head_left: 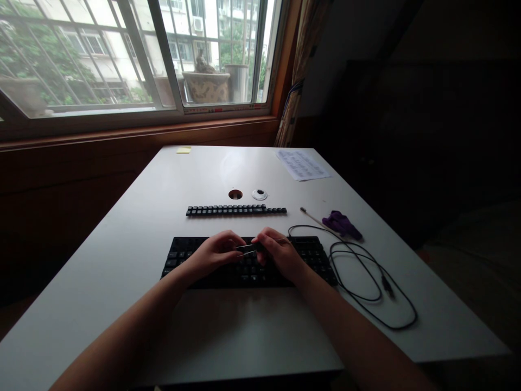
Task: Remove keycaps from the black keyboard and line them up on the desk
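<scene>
Above the black keyboard (313, 255), my two hands are brought close together. My right hand (279, 250) is closed round the dark handle of what looks like a wire keycap puller (246, 248), its two thin metal prongs pointing left. At the tips of those prongs, my left hand (215, 251) has its thumb and fingers curled in a pinch; whatever sits between them is hidden. Behind the keyboard lie loose black keycaps (226, 210), lined up in rows. Parts of the keyboard's upper area show no keycaps, and my hands cover its middle.
A black cable (380, 298) loops over the white table (134, 228) at right. Near it lie a thin stick-like brush (313, 217) and a purple cloth (342, 224). Farther back are a cable hole (235, 194), its round cover (259, 194), a printed sheet (303, 165) and yellow notes (183, 150).
</scene>
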The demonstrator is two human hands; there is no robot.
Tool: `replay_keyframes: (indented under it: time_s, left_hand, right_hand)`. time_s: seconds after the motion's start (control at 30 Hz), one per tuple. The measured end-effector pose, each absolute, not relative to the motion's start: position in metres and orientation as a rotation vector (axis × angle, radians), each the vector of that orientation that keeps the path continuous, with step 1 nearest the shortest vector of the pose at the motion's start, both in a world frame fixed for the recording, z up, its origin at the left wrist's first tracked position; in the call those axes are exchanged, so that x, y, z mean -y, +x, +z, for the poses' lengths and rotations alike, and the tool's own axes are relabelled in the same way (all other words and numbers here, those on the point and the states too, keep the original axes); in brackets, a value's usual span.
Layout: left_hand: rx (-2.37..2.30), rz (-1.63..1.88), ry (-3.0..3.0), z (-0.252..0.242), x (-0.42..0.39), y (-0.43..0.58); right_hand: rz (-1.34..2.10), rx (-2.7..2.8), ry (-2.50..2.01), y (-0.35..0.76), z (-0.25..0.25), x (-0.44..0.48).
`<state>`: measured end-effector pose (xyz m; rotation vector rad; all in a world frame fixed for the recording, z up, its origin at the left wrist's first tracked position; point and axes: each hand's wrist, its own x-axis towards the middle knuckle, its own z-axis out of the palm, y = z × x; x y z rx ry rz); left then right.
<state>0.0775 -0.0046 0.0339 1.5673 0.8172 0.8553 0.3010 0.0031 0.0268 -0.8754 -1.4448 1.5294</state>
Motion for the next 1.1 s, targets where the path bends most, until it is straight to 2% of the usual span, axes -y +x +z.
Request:
replay_keyframes:
  time_s: [0.67,1.1]
  left_hand:
    - [-0.809,0.877,1.305,0.0315,0.0025,0.0724]
    - [-0.868,0.849,1.435,0.0335,0.0025,0.0749]
  right_hand:
    - [1.531,1.386,-0.841,0.3029,0.0223,-0.0051]
    - [1.521,1.457,-0.816,0.3046,0.0233,-0.0049]
